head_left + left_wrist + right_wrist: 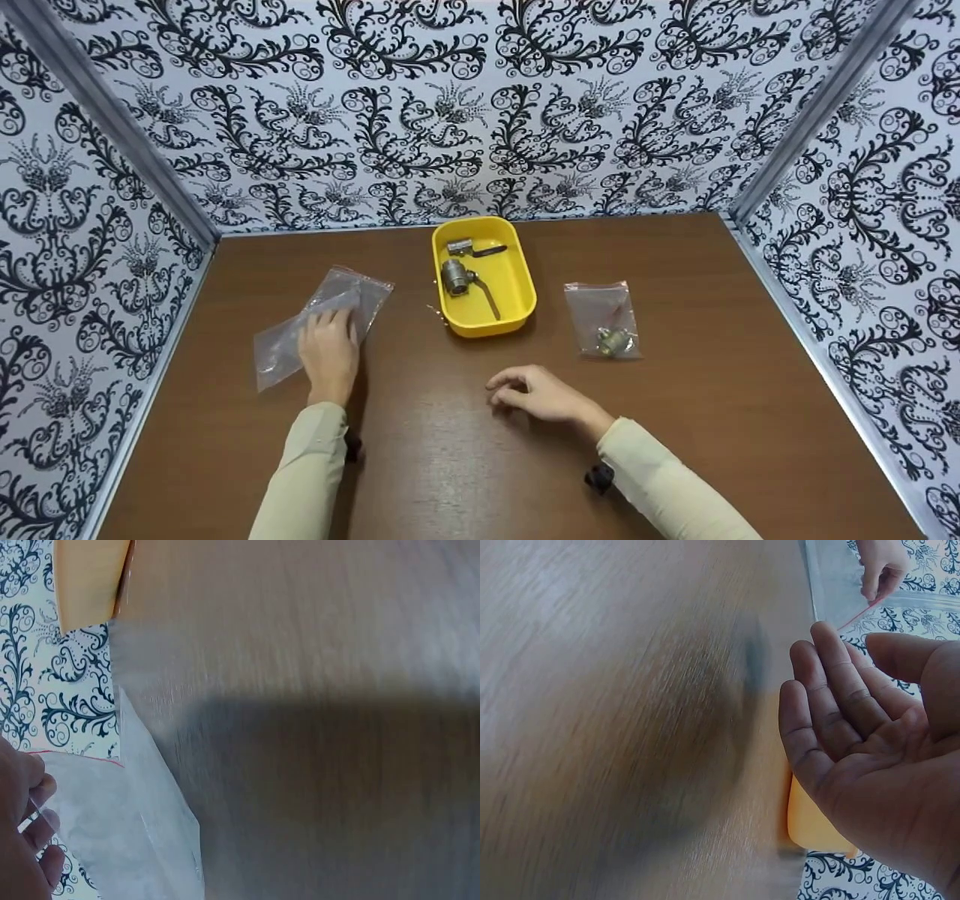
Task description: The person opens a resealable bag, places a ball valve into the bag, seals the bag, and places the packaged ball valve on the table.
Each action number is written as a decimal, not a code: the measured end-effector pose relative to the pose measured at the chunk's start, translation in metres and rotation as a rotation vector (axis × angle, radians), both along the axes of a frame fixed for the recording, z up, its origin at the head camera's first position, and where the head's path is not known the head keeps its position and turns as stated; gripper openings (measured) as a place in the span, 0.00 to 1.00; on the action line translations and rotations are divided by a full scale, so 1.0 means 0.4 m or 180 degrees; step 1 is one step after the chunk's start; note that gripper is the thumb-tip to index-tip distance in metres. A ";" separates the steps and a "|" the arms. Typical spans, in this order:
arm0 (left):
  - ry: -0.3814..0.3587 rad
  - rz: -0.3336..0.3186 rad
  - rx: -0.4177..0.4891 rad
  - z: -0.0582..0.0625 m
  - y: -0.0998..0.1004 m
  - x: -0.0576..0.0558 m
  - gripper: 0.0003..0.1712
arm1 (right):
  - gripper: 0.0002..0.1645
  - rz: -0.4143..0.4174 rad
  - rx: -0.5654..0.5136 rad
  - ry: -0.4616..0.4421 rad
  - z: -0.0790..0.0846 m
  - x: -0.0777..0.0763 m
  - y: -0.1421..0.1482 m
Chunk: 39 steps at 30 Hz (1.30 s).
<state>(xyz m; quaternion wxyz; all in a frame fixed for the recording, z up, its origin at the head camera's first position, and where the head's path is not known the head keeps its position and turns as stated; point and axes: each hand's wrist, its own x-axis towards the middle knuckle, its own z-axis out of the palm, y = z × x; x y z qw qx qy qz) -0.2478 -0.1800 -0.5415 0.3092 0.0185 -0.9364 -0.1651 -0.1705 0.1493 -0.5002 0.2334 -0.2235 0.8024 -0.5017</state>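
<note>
My left hand (328,352) pinches a clear zip bag (336,289) at the left of the table. In the left wrist view, curled fingers (45,817) hold this zip bag (97,817) near its red seal line. Clear plastic also spreads out to the left of the hand; whether it is a second bag I cannot tell. Over the middle of the table, my right hand (544,394) holds nothing, its fingers loosely bent. The right wrist view shows its bare palm (877,757), with the left hand (883,566) at the bag beyond.
A yellow tray (487,328) stands at the back centre with a ball valve (454,277) and a smaller lever-handled valve (460,247) inside. Small metal bits (438,315) lie by its left side. To its right rests a zip bag (589,307) with a brass fitting (613,342). Patterned walls enclose the table.
</note>
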 end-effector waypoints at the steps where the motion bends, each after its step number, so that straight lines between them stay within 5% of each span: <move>1: 0.0018 -0.0007 0.0001 -0.002 0.002 0.000 0.08 | 0.16 0.0005 -0.0007 0.0006 0.002 0.001 0.000; 9: 0.0175 -0.0125 0.0066 -0.017 0.012 0.015 0.06 | 0.16 0.0004 0.0071 0.0099 -0.001 0.000 0.003; 16: 0.0310 -0.0302 0.0297 -0.005 0.054 0.046 0.05 | 0.17 -0.0020 0.0150 0.0135 -0.081 -0.029 0.021; 23: 0.0241 -0.0481 0.0427 0.004 0.111 0.088 0.04 | 0.16 -0.0038 0.0120 0.0134 -0.033 -0.009 0.007; 29: -0.0077 -0.0599 0.0589 0.007 0.151 0.127 0.05 | 0.15 -0.0047 0.0048 0.0094 0.003 0.007 0.001; 39: -0.0074 -0.1064 0.0706 0.004 0.199 0.185 0.08 | 0.16 -0.0094 0.0105 0.0219 -0.083 -0.020 0.014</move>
